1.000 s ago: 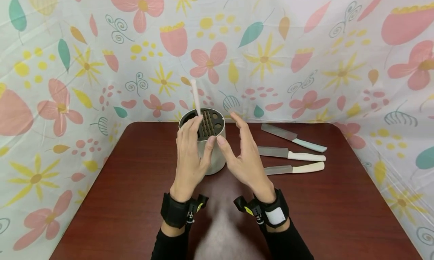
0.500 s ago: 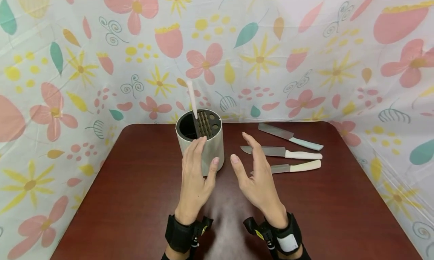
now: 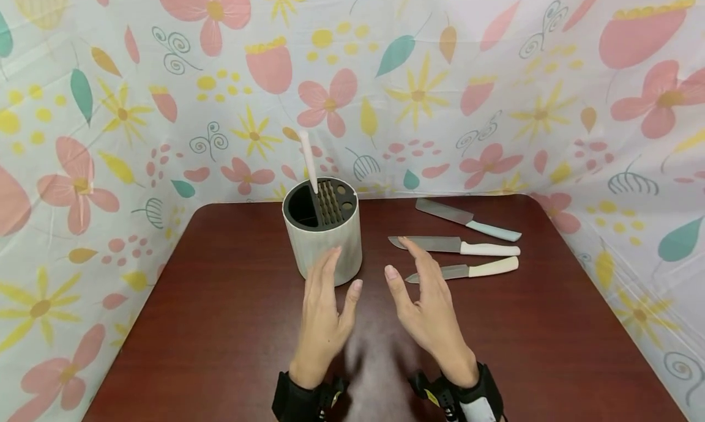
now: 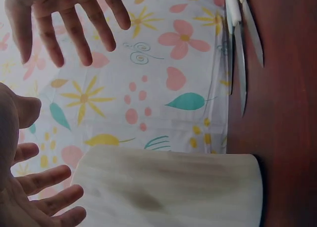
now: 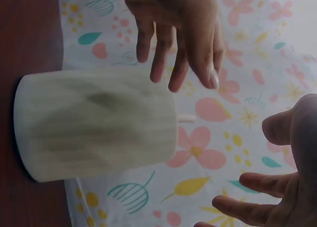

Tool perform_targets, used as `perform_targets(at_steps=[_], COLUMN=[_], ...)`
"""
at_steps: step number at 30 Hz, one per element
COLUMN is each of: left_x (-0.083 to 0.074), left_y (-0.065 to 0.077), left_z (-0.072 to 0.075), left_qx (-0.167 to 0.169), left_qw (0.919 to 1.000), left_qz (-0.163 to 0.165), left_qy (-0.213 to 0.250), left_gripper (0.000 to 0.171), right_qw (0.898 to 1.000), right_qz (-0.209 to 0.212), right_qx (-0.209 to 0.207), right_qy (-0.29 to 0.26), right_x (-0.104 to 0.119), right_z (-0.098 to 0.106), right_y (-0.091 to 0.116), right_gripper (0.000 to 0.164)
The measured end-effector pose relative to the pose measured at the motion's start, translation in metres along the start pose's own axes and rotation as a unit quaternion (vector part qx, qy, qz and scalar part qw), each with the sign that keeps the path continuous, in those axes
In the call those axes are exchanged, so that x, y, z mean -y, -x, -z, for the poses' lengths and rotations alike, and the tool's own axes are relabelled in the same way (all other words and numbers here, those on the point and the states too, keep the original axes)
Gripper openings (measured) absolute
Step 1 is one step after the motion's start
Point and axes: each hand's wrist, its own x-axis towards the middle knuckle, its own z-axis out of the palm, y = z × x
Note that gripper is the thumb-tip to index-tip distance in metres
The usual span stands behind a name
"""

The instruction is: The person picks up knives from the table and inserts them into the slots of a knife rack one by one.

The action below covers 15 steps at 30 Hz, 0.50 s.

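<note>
Both hands hover above the table with fingers extended and nothing in them. My left hand [image 3: 324, 324] is in front of the knife block [image 3: 325, 251], a pale round holder with a dark slotted top. My right hand [image 3: 435, 321] is to its right, nearest the knives. One pale pink handle [image 3: 308, 162] stands up from the block's slots, slightly tilted; its blade is hidden inside. On the right lie a cleaver [image 3: 468, 220] with a light blue handle, a white-handled knife [image 3: 490, 249] and a cream-handled knife [image 3: 492, 267]. In the right wrist view the block [image 5: 94, 128] stands apart from the fingers.
The dark red wooden table [image 3: 209, 336] ends at a back edge against a white flowered cloth [image 3: 352, 55]. All three loose knives point their blades left, toward the block. A black strap with a camera [image 3: 303, 400] circles each wrist.
Both hands have drawn back from the block toward the front of the table and moved apart. The left fingers no longer overlap its top. The view has shifted slightly; the knives stay put.
</note>
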Motion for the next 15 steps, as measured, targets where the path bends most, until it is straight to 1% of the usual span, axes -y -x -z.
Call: perform_targets(at_steps=[4,7,12,15], left_x=[0.0,0.0,-0.001,-0.003], left_y=[0.008,0.011,0.017,0.022], left_z=[-0.001,-0.003,-0.006,-0.008], left_qx=[-0.006,-0.006,0.01,0.025], left_qw=[0.9999,0.9999,0.9997,0.9995], left_qz=[0.002,-0.002,-0.016,-0.015], left_qy=[-0.009,-0.012,-0.012,-0.014], left_gripper=[0.058,0.057,0.055,0.052], right_qw=[1.0,0.999,0.998,0.996], right_qz=[-0.007,-0.012,-0.045,-0.071], right_qx=[-0.016,-0.024,-0.027,-0.029], right_qy=[0.016,0.024,0.035,0.039], right_x=[-0.008,-0.015,-0.025,-0.032], right_z=[0.001,0.002,0.013,0.021], right_y=[0.001,0.0,-0.003,-0.005], right_gripper=[0.046,0.042,0.044,0.045])
